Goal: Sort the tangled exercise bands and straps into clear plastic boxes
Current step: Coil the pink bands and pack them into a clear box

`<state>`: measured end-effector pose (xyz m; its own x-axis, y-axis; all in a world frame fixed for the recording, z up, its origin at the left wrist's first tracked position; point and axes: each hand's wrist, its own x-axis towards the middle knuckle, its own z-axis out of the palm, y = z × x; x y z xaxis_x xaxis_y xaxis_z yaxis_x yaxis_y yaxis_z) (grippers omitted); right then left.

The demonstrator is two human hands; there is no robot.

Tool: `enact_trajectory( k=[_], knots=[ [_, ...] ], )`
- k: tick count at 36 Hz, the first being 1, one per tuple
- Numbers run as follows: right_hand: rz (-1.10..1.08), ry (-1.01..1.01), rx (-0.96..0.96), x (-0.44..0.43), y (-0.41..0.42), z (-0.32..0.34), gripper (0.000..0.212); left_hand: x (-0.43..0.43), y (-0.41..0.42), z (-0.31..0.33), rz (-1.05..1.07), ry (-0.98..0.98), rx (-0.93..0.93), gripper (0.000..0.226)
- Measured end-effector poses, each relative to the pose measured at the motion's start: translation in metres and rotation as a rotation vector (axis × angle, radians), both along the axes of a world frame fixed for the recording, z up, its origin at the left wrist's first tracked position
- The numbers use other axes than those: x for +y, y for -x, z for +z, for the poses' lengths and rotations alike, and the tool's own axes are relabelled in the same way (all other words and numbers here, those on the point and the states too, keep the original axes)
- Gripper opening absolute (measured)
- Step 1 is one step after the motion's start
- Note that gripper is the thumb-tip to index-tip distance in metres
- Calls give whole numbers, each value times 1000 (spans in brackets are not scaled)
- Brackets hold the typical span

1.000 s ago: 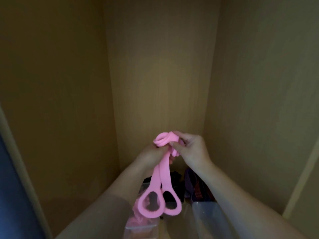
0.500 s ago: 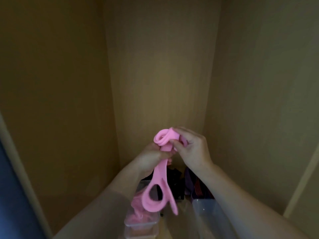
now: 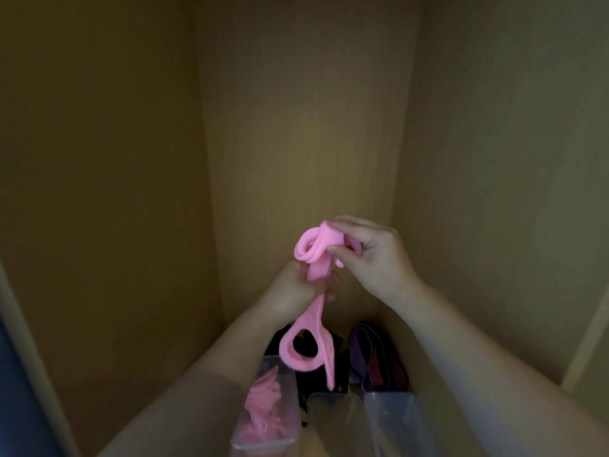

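Note:
A pink exercise band is held up in front of me inside a wooden cupboard. My right hand pinches its rolled upper end between thumb and fingers. My left hand grips the band's middle just below. Two pink loop handles hang down from the left hand. Below sit three clear plastic boxes: the left box holds pink bands, the middle box and the right box look empty as far as I can see.
A tangle of black straps and a purple band with red stripes lie on the cupboard floor behind the boxes. Wooden walls close in on the left, back and right. The light is dim.
Both hands have lifted the pink band higher. The hanging loops have swung and twisted, one now edge-on. My right hand has drawn the rolled end up and away from the left hand.

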<state>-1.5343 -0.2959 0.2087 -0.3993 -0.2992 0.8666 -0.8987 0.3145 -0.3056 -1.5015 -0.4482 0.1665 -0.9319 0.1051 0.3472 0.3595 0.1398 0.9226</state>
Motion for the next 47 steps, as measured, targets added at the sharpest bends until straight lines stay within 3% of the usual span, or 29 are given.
enact_trajectory(
  k=[3,6,11,15,17,21,25,27,31,35,37,40,45,47],
  knots=[
    [-36,-24,33,1,1,-3,39,11,-2,-4,38,-60,-5,18],
    [-83,-29,104,2,1,-12,36,21,-4,-8,-33,-261,-51,14],
    [-205,14,269,5,5,-25,26,34,-6,-5,-238,-501,-121,40],
    [-246,-85,368,2,4,-30,22,32,-1,-7,-112,-539,-178,52],
    [-196,-98,259,5,6,-32,26,32,1,-9,-39,-530,-207,54],
    [133,68,-190,14,8,-26,24,24,4,-11,6,-398,-171,48],
    [249,125,-618,16,14,-19,52,14,7,-4,-40,-325,-159,51],
    [333,117,-738,16,16,-18,46,11,9,-1,-50,-318,-155,49],
    [320,105,-636,14,17,-23,38,9,11,-6,-55,-300,-156,48],
    [227,180,-573,8,16,-30,49,17,10,-7,-57,-416,-236,48],
    [199,173,-521,8,16,-33,51,17,10,-8,-38,-372,-276,52],
    [151,119,-383,11,15,-35,49,14,8,-8,-23,-230,-309,59],
    [70,15,-164,15,17,-40,49,13,6,-4,-140,-284,-283,67],
    [49,-72,-98,15,17,-41,48,11,4,-4,-138,-214,-253,66]
  ],
)
